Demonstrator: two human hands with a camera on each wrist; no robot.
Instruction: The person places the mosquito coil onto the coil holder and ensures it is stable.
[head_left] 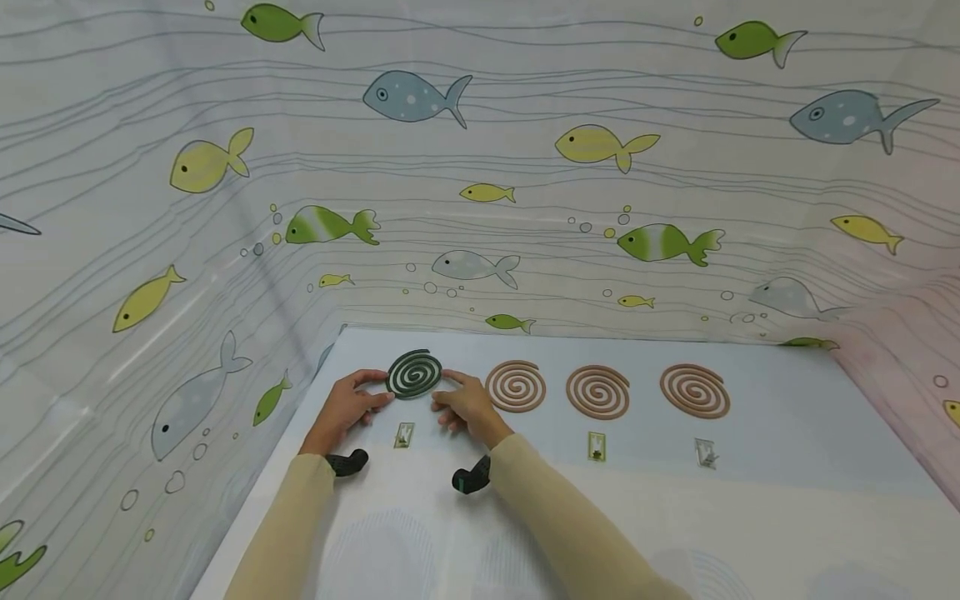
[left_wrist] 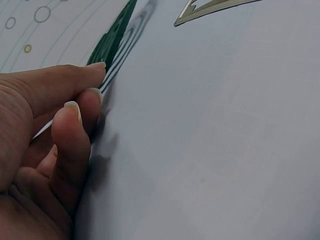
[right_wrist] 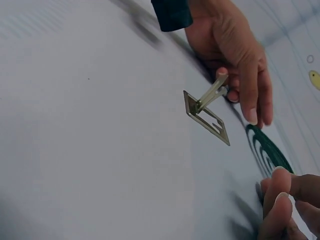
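A dark green mosquito coil lies between my two hands near the far left of the white table. My left hand grips its left edge with thumb and fingertips. In the left wrist view, the coil appears nearly edge-on, tilted at the fingertips. My right hand holds the opposite edge; the right wrist view shows that hand at the coil's near side. Just in front of the coil, a small metal coil stand has its prong bent up, touched by neither hand.
Three brown mosquito coils form a row to the right on the white table. Two more metal stands sit before them. Fish-patterned sheeting rises behind and at the sides.
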